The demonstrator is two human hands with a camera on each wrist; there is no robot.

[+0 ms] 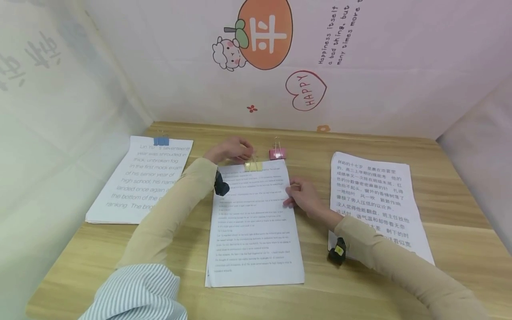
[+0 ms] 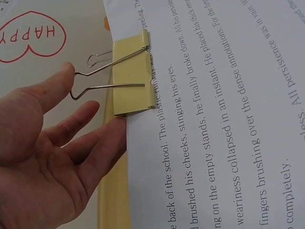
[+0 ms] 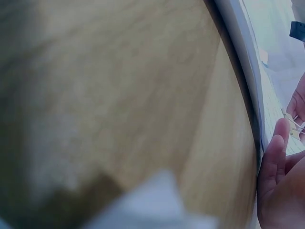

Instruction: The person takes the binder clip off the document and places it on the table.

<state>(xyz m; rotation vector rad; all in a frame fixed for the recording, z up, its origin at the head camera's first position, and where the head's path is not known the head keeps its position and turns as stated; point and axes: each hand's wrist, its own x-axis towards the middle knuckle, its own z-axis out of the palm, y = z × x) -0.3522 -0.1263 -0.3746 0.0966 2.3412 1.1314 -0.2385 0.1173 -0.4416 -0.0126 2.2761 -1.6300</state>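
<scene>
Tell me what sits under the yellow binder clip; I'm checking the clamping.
The yellow metal binder clip clamps the top edge of the white printed paper stack. The wooden table lies beneath; the clip's lower jaw is hidden.

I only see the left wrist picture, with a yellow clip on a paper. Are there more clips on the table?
Observer: Yes, a pink clip stands just beyond the clipped stack.
Child: Any other papers?
Observer: Two more stacks; the left stack has a blue clip.
Child: What's the other hand doing?
Observer: The right hand rests on the clipped stack's right edge.
</scene>
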